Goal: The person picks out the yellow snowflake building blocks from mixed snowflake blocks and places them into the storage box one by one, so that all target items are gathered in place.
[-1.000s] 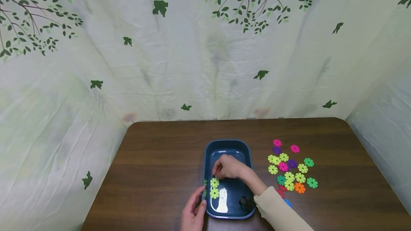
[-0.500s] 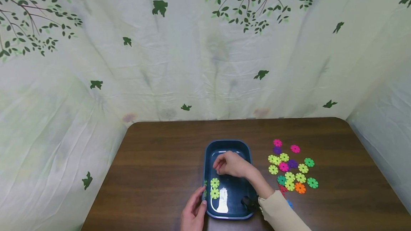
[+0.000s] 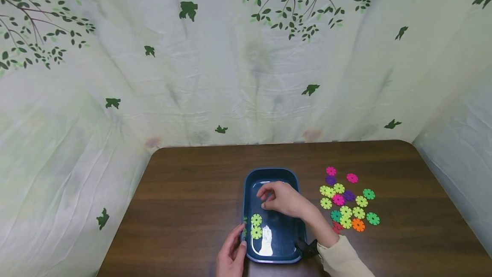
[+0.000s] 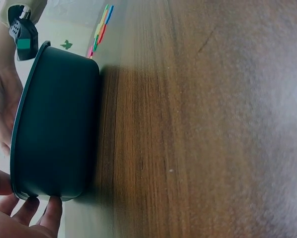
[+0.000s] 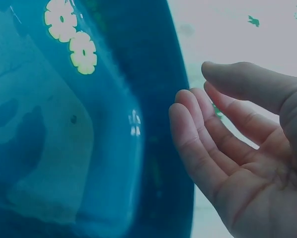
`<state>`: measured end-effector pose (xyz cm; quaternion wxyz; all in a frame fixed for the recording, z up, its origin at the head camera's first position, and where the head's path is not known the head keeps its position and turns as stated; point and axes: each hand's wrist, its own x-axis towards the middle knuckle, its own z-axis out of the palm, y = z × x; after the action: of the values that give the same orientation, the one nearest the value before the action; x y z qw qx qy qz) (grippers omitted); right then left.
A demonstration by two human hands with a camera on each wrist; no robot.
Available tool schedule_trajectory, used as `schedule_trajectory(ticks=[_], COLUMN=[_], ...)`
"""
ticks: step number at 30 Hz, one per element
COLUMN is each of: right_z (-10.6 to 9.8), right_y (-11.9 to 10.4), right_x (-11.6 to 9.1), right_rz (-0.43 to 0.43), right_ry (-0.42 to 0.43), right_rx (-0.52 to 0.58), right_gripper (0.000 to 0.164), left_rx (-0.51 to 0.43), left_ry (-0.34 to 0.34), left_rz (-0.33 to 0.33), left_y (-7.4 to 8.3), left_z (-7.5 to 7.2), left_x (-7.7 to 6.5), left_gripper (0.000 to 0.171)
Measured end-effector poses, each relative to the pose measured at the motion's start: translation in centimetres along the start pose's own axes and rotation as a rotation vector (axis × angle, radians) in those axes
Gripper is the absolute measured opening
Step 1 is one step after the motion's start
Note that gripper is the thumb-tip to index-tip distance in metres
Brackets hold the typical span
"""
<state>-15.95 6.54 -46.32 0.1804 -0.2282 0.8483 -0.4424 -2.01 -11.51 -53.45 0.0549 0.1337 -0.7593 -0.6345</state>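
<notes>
My left hand [image 3: 231, 253] is at the left side of a deep blue tray [image 3: 274, 259]. In the left wrist view its fingertips [image 4: 53, 208] touch the tray's outer wall near the rim. Over the tray, my right hand [image 3: 282, 199] holds nothing; the right wrist view shows loosely bent fingers [image 5: 185, 134] and the thumb apart from them. Inside the tray, by its left wall, two yellow-green notched flower discs [image 3: 256, 226] lie in a row, mirrored in the glossy wall.
On the wooden table [image 3: 192, 208], right of the tray, lie scattered flower discs [image 3: 346, 211] in yellow-green, pink, purple, green, orange and red. A black wrist device [image 3: 307, 249] sits by the right sleeve [image 3: 344, 260]. A leaf-printed cloth [image 3: 246, 76] hangs behind the table.
My right hand has lifted away from the two discs, drawn slightly back to the right, and its fingers have spread. The left hand and the discs have stayed in place.
</notes>
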Motion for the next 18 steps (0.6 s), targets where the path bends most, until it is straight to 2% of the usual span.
schedule_trajectory(ticks=[10,13,18], right_z=[-1.2,-1.4,-1.6], right_y=[0.4,0.7,1.1], right_x=[-1.7,-2.3,-3.1], right_rz=[0.028,0.027,0.014], right_ry=[0.036,0.053,0.084], right_rx=[0.036,0.030,0.017], right_gripper=[0.022,0.023,0.024], left_rx=[0.069,0.070,0.015], left_ry=[0.013,0.016,0.023], left_rz=[-0.065,-0.062,-0.013], left_y=[0.4,0.4,0.2], left_z=[0.1,0.1,0.1], left_x=[0.0,0.0,-0.1], left_gripper=[0.041,0.041,0.041])
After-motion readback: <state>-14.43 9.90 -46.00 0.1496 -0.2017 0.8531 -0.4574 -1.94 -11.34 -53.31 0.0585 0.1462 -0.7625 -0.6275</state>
